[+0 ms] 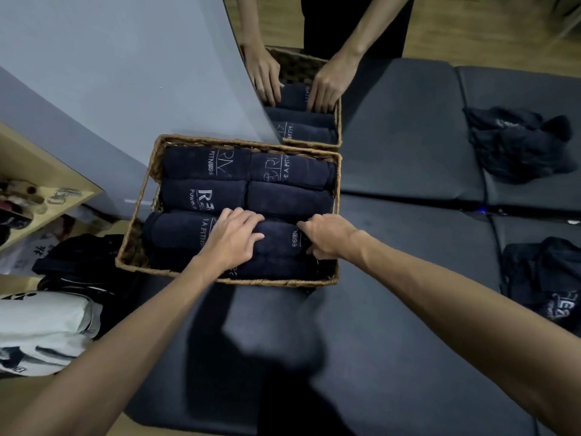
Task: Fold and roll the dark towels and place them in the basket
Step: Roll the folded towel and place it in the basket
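A dark padded table (408,278) is seen from above, with a mirror (314,73) set against its far edge and a grey wall (110,73) beside that. A woven basket (138,247) is placed on the table at its far edge, touching the mirror. The basket is filled with rolled dark towels (204,196) laid side by side in rows, pale lettering showing on several. Two loose dark towels are left unfolded on the table toward its right edge, one crumpled heap (518,143) near the far right corner and another (547,278) nearer. The rolled towel (276,240) at the near side of the basket is being pressed by both hands. The left hand (232,237) is laid flat on the roll with its fingers spread. The right hand (327,236) is set at the roll's right end, its fingers curled and tucked down against the cloth.
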